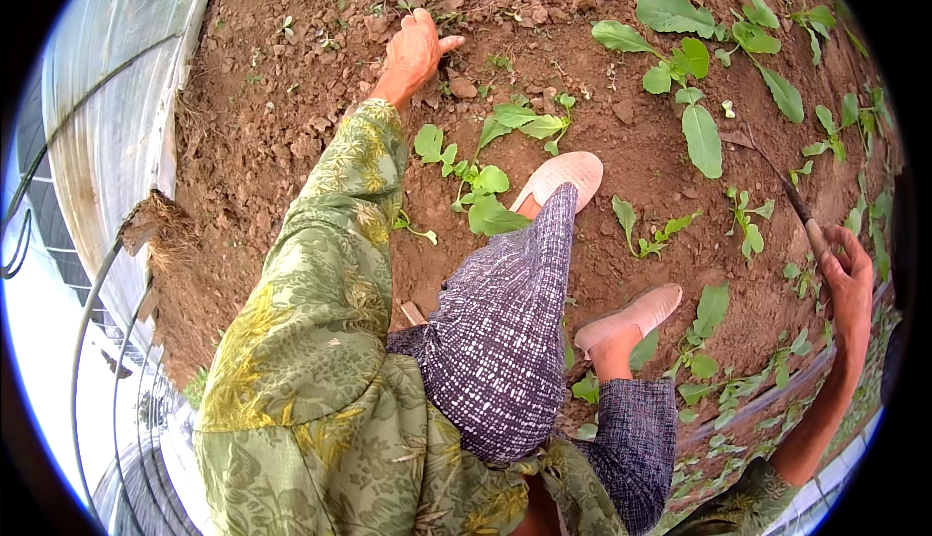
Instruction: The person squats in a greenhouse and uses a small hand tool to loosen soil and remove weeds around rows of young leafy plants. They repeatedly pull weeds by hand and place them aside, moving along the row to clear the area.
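Note:
My left hand (415, 55) reaches down to the loose soil at the top of the head view. Its thumb sticks out to the right, while the other fingertips are partly hidden near small weeds (445, 17). Whether it pinches anything is unclear. On the far right, my right hand (850, 274) grips the wooden handle of a small hand hoe (790, 190). The tool's thin metal neck runs up and left to a small blade (737, 140) at the soil, beside a long leaf of a leafy seedling (702, 139).
Leafy seedlings (489, 190) grow close to my pink shoe (571, 172); others surround my second shoe (633, 314). Clods (582, 1) litter the soil at the top. Clear plastic sheeting (145, 62) and curved hoops (87, 317) line the left side.

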Demonstrator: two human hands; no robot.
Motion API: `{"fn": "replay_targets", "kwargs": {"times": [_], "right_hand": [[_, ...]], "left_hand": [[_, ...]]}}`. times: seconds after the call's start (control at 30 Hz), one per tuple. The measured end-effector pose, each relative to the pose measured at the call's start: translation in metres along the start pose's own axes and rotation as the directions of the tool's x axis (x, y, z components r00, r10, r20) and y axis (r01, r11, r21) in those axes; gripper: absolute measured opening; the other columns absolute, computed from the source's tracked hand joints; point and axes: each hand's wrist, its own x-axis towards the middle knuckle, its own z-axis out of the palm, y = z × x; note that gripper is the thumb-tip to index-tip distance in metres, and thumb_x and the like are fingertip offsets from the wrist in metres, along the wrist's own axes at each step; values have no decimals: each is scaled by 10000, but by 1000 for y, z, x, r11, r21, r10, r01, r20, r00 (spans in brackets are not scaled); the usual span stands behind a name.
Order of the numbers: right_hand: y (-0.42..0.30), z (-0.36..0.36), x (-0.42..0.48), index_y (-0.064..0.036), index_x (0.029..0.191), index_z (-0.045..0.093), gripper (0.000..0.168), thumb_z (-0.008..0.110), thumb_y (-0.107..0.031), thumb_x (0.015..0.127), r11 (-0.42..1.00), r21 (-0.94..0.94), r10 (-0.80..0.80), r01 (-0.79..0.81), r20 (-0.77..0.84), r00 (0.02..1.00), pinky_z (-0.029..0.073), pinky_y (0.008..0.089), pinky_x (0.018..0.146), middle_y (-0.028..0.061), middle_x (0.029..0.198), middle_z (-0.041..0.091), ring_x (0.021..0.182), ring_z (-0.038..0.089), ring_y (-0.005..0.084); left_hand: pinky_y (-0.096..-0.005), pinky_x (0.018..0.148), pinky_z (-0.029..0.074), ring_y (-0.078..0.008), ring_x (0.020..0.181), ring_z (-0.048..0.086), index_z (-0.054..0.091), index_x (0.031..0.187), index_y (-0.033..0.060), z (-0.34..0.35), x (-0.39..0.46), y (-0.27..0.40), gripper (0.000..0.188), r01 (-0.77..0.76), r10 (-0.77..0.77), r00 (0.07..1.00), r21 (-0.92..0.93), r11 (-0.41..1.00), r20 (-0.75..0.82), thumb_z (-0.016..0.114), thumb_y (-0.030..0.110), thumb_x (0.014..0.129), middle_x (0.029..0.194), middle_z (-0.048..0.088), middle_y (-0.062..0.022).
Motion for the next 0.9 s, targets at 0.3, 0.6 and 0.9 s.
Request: {"fn": "replay_targets", "kwargs": {"times": [0.3, 0.6, 0.9], "right_hand": [[-32, 7, -5, -33, 1183, 520, 322, 530, -105, 870, 997, -74, 19, -18, 20, 1000, 315, 229, 385, 28, 702, 533, 465, 426, 66], [-33, 7, -6, -42, 1158, 541, 307, 557, -144, 869, 998, -62, 4, -3, 25, 1000, 311, 217, 393, 24, 709, 541, 485, 431, 61], [-26, 11, -7, -42, 1145, 545, 292, 557, -131, 867, 1000, -24, 9, -9, -17, 1000, 317, 213, 409, 14, 702, 541, 505, 428, 56]], "left_hand": [[-487, 680, 471, -412, 802, 583, 533, 835, 7, 12, -11, -27, 192, -339, 331, 939, -99, 936, -89, 644, 160, 798, 851, 555, -214], [-449, 633, 513, -358, 759, 630, 531, 905, -17, 34, -57, -14, 132, -493, 492, 864, 369, 788, 105, 530, 63, 800, 916, 556, -214], [-482, 683, 490, -406, 781, 614, 595, 825, 15, 0, -23, -19, 236, -129, 128, 991, 31, 991, 30, 652, 242, 792, 833, 630, -207]]}}
